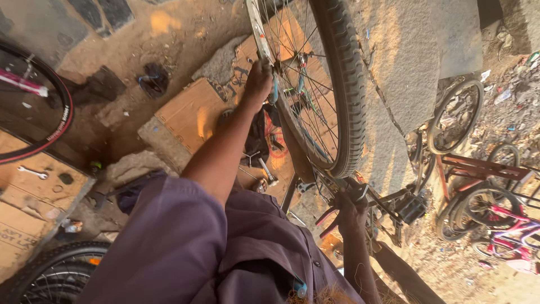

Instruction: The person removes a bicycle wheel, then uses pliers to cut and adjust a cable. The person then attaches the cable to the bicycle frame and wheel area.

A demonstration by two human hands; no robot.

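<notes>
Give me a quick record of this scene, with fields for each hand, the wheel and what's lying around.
left hand: gripping the rim of the bicycle wheel
right hand: on the bike frame near the pedal
wheel: tyre on, spokes visible
ground: cardboard sheet, spanner
nearby: small bicycles at right

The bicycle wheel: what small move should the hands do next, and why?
Probably turn the bicycle wheel slowly. The left hand already grips its rim with a tool against the spokes, and the right hand steadies the frame below, so the next spoke can come round.
</notes>
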